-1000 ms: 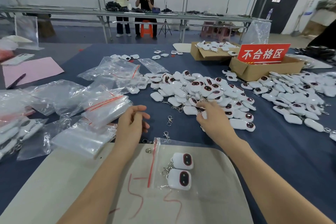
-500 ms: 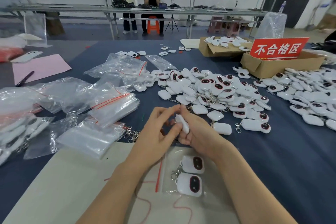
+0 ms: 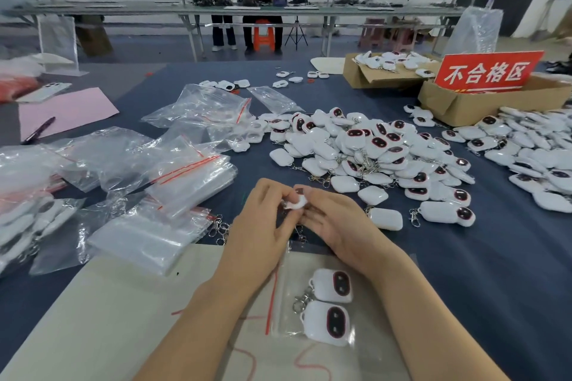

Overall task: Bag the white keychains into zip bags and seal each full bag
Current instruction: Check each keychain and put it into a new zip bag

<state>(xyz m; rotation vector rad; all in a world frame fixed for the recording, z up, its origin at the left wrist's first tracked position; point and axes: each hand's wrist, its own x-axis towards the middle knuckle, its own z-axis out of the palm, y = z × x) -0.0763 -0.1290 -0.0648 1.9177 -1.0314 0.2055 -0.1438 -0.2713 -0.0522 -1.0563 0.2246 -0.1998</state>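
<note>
My left hand and my right hand meet above the blue table and together pinch one white keychain between their fingertips. Its metal clasp hangs below, mostly hidden by my fingers. Just in front of my wrists lies a clear zip bag with a red seal strip, holding two white keychains with dark oval faces. A big heap of loose white keychains spreads beyond my hands. A stack of empty zip bags lies to the left.
A beige mat with red marks lies under the bag. Two cardboard boxes with a red sign stand at the back right, with another heap of keychains beside them. Filled bags lie at far left. Two people work at a far table.
My right hand lifted a keychain from the heap and brought it toward me. My left hand rose to meet it, and both now hold it a little closer together.
</note>
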